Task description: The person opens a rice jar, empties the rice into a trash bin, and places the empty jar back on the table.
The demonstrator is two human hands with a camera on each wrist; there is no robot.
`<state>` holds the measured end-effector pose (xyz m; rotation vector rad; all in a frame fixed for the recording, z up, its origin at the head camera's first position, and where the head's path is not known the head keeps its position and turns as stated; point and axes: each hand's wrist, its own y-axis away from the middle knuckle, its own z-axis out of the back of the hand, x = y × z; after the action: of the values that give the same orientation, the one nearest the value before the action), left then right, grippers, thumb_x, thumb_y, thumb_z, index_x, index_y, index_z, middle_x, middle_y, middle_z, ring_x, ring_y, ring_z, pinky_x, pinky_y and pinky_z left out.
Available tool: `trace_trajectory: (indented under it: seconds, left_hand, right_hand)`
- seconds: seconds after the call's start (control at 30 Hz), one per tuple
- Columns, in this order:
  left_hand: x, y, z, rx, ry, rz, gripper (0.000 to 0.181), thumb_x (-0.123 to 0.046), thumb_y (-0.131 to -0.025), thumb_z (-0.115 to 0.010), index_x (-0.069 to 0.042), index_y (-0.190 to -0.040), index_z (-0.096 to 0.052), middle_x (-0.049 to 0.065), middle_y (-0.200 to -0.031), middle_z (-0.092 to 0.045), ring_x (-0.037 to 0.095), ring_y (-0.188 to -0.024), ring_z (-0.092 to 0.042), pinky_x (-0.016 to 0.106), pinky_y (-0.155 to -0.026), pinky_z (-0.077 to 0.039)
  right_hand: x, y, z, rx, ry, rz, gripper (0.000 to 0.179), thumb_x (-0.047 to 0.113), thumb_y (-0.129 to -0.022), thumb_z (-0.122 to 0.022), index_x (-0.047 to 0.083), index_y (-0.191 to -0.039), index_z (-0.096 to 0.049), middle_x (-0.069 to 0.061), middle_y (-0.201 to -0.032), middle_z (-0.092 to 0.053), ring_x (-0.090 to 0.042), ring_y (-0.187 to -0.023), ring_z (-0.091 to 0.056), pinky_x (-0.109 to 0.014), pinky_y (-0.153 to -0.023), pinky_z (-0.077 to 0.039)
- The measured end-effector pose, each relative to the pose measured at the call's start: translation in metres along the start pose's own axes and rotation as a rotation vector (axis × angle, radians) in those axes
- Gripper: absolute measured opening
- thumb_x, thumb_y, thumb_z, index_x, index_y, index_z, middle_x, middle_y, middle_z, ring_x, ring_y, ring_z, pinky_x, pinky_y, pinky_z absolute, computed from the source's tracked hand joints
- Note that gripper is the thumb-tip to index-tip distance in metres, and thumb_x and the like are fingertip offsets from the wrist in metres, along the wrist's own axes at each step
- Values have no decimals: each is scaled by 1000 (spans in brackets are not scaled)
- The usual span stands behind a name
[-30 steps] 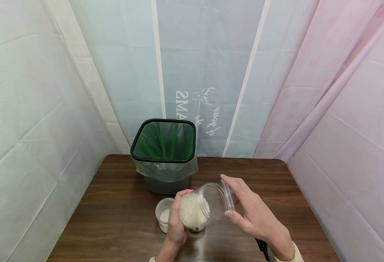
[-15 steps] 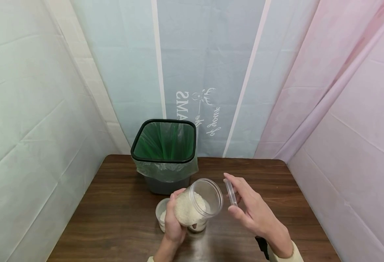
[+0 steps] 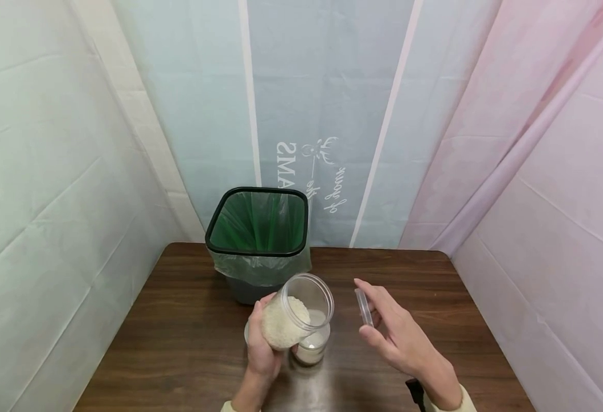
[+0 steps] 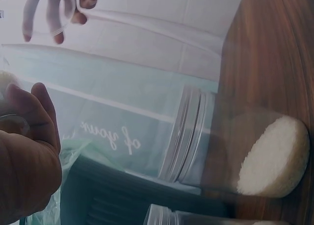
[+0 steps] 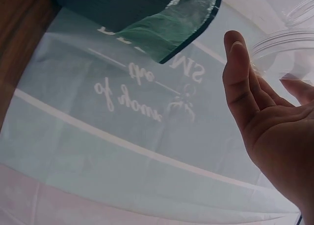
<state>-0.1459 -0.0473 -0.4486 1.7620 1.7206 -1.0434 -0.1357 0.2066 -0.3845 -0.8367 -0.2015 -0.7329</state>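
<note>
Tilted grain jar (image 3: pixel 282 325) in your left grip (image 3: pixel 263 353), fingers round lower end; your right grip (image 3: pixel 398 327) pinches clear lid (image 3: pixel 364 308). Leftmost tub (image 3: pixel 246 332) mostly hidden, btw.

Mirrored white lettering (image 3: pixel 312 166) on the backdrop cloth (image 3: pixel 327 86), toward twelve o'clock, includes “SMA” and “of your”; some is hidden.

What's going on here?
A person's left hand grips a tilted clear jar, partly filled with pale rice-like grains. Its mouth is open; the right hand holds a clear lid, apart from the jar. Another container stands on the wooden table, and one more is mostly hidden behind the left hand. A lined bin stands farther back.
</note>
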Motion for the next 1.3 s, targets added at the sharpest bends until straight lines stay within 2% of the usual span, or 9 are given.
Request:
trace_trajectory:
  seconds: [0.2,0.33,0.5,0.67,0.77,0.9,1.1,1.23,1.3]
  left_hand:
    - [-5,-5,4,10,58,-27,49,-43,-107,-10,-16,-120,-49,0,-89,-69,7,-54,-58,25,-41,-44]
    - [-8,-7,8,18,68,-54,49,-42,-106,-9,-16,-119,-48,1,-88,-69,7,-54,-58,25,-40,-43]
    - [-12,-9,13,-1,75,-76,50,-42,-107,-11,-16,-116,-52,1,-87,-69,8,-54,-58,27,-38,-42]
    - [-16,-13,22,59,135,-73,52,-42,-107,-10,-15,-114,-54,2,-88,-70,9,-53,-57,28,-39,-39]
    - [-20,-17,27,99,154,-44,55,-44,-106,-8,-14,-115,-54,2,-90,-70,9,-55,-57,26,-40,-40]
    - [-29,-23,32,108,153,-15,57,-46,-106,-7,-12,-117,-52,3,-92,-69,10,-58,-59,26,-42,-43]
    - [-44,-30,39,106,143,8,60,-48,-104,-6,-11,-121,-50,5,-96,-70,16,-74,-68,24,-47,-46]
    - [-53,-33,43,93,109,7,61,-49,-104,-5,-11,-122,-51,6,-98,-70,20,-81,-70,24,-48,-49]
    - [-56,-35,44,96,93,4,62,-48,-104,-5,-12,-121,-53,5,-98,-71,19,-82,-70,24,-48,-49]
  right_hand:
    - [-5,12,-2,43,39,-104,66,20,-90,-67,9,-148,-38,7,-106,-51,2,-81,-51,-13,-67,-45]
    - [-7,23,-6,64,73,-180,69,17,-87,-70,13,-149,-38,9,-105,-50,-1,-78,-50,-15,-64,-43]
    - [-11,36,-14,47,83,-260,69,19,-88,-71,20,-149,-38,9,-109,-50,-2,-78,-49,-19,-61,-44]
    - [-23,46,-24,49,60,-378,67,24,-91,-70,27,-149,-37,4,-118,-52,-4,-75,-50,-20,-59,-45]
    - [-34,55,-31,88,77,-468,67,32,-92,-69,29,-150,-36,0,-125,-53,-3,-72,-49,-20,-60,-44]
    - [-48,68,-43,160,129,-573,68,44,-93,-65,32,-152,-33,-2,-134,-51,-6,-86,-57,-26,-71,-50]
    - [-62,82,-62,218,175,-606,72,53,-91,-63,30,-152,-34,-8,-136,-51,-20,-105,-62,-40,-83,-53]
    - [-67,89,-71,244,231,-583,73,53,-91,-63,22,-152,-36,-16,-135,-51,-36,-114,-57,-51,-86,-52]
    - [-69,93,-74,250,256,-577,73,51,-92,-64,19,-152,-37,-19,-134,-50,-41,-111,-57,-53,-83,-52]
